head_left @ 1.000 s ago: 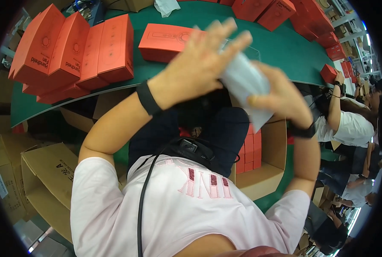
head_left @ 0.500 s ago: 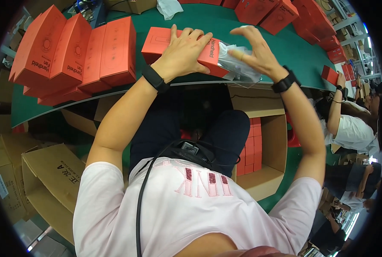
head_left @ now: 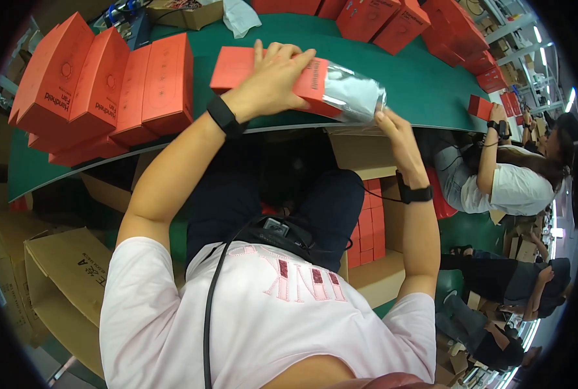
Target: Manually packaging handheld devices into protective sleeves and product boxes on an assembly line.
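A long red box lies on the green table before me, close to its front edge. My left hand is wrapped over the top of it, thumb on the near side, fingers on the far side. From the box's right end sticks out a clear, shiny plastic bag with a whitish look; whether something is inside it I cannot tell. My right hand pinches the outer end of this bag between thumb and fingers, just off the table's front edge.
Several red boxes stand in a stacked row at the left. More red boxes line the far right. An open carton with small red boxes sits below the table, and brown cartons lie at lower left. A co-worker sits at the right.
My right hand has come down from above the plastic bag and now pinches its outer end. The bag looks stretched flatter. My left hand stays on the red box.
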`<state>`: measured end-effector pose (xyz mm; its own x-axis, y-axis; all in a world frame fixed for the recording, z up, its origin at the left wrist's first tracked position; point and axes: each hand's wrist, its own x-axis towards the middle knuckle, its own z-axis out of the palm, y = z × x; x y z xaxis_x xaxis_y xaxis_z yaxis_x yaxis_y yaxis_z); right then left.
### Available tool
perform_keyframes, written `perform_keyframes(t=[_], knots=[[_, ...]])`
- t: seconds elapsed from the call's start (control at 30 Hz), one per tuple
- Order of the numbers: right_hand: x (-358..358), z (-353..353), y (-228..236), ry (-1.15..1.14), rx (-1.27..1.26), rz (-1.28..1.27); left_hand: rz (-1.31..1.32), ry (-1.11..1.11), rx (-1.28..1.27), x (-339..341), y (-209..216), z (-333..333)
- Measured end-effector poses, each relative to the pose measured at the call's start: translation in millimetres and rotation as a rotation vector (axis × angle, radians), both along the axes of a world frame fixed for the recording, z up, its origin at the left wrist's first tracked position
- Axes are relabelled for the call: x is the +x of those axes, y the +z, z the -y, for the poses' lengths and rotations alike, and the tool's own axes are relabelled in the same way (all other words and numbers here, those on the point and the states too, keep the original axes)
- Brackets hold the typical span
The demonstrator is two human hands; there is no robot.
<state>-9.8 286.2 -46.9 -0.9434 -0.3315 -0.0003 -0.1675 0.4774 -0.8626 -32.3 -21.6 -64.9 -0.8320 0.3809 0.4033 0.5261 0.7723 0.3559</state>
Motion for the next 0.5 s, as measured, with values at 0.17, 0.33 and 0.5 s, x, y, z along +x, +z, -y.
perform_keyframes(t=[0.17, 0.33, 0.5], knots=[[25, 35, 136, 0.082, 0.254, -0.868, -0.217, -0.107, 0.616, 15, 42, -45], [0, 48, 152, 0.283, 0.926, -1.21, -0.179, -0.081, 0.806, 6, 12, -63], [-24, 61, 136, 0.36, 0.803, -1.05, -0.239, -0.096, 0.817, -2, 20, -46]])
